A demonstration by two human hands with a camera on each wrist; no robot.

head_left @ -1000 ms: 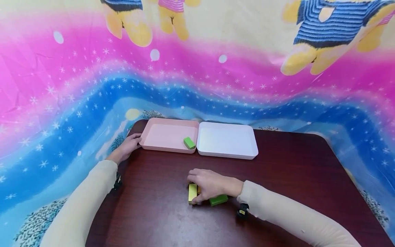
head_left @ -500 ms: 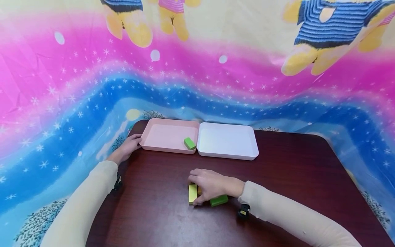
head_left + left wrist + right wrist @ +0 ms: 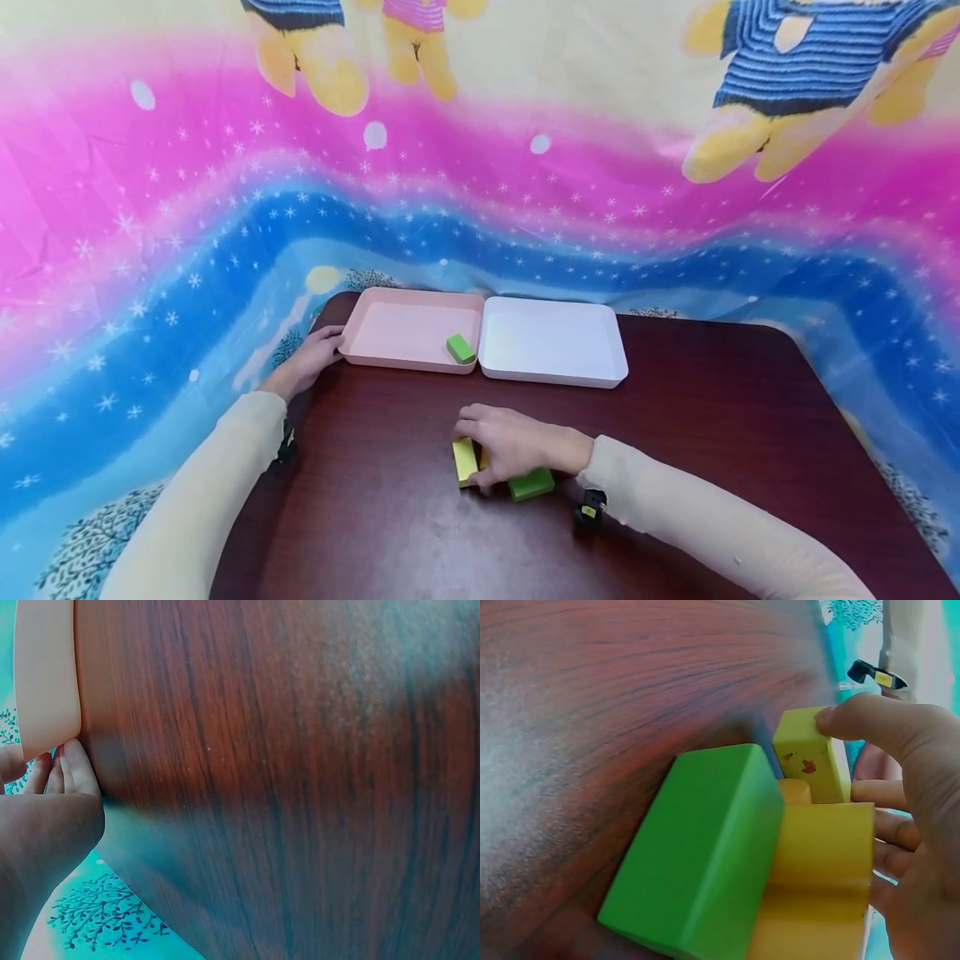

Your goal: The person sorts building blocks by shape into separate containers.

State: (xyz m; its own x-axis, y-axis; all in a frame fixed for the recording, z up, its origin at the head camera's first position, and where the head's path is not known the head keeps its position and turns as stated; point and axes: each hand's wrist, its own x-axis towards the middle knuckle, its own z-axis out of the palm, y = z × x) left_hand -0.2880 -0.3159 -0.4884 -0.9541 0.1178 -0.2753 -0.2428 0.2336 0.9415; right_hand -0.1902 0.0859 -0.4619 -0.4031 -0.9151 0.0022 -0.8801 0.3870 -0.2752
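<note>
My right hand [image 3: 513,446] pinches a light yellow rectangular block [image 3: 464,463] between thumb and fingers, the thumb on its near end. The right wrist view shows a chipped reddish mark on this yellow block [image 3: 814,761]. Beneath the palm lie an orange-yellow block [image 3: 825,844] with a curved hollow and a larger green block [image 3: 694,847] beside it. Part of a small orange piece [image 3: 795,790] shows behind these. At the far left, my left hand [image 3: 313,357] grips the left end of a pink tray [image 3: 408,364], fingers at its lower corner.
A small bright green block [image 3: 461,348] lies in the pink tray's right front corner. Right against that tray stands a white tray [image 3: 551,381]. Both are near the back edge of the dark wooden table [image 3: 697,400], before a patterned cloth [image 3: 525,208].
The yellow block has shifted slightly left and away from me, tilting a little, with the right hand's fingers on it. My left hand and both trays stay put.
</note>
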